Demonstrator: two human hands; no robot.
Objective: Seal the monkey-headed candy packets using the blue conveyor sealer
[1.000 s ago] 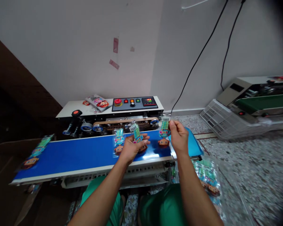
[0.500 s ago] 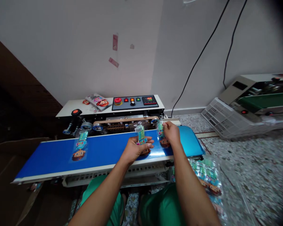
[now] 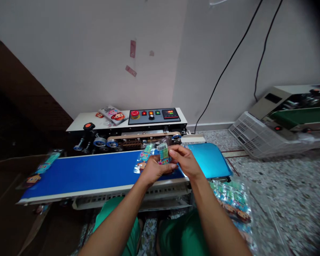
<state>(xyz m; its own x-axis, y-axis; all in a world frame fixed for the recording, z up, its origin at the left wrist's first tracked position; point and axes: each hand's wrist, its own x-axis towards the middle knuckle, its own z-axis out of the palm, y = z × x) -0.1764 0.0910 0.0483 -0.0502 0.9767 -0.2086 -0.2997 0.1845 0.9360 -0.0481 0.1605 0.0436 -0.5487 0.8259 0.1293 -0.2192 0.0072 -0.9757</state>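
My left hand (image 3: 155,170) is closed around a small clear plastic packet (image 3: 163,152) with a barcode, green contents and a printed cartoon face. With thumb and fingers, my right hand (image 3: 186,160) pinches the packet's upper right edge. Just left of my hands, another packet (image 3: 144,159) lies tilted on the blue conveyor belt (image 3: 96,172), its top end at the sealing machine's band (image 3: 144,136). A further packet (image 3: 44,168) hangs partly over the belt's left end. My fingers hide the lower part of the held packet.
The sealer's control panel (image 3: 153,116) has a red stop button and lit display. A flat printed pouch (image 3: 114,114) rests on its housing. More packets (image 3: 232,201) lie at lower right. A white plastic crate (image 3: 252,137) and second machine (image 3: 296,106) stand right; a cardboard box (image 3: 37,227) is lower left.
My right hand has let go of a packet at the sealer and moved left to the held packet. That packet and the far one have travelled left along the belt.
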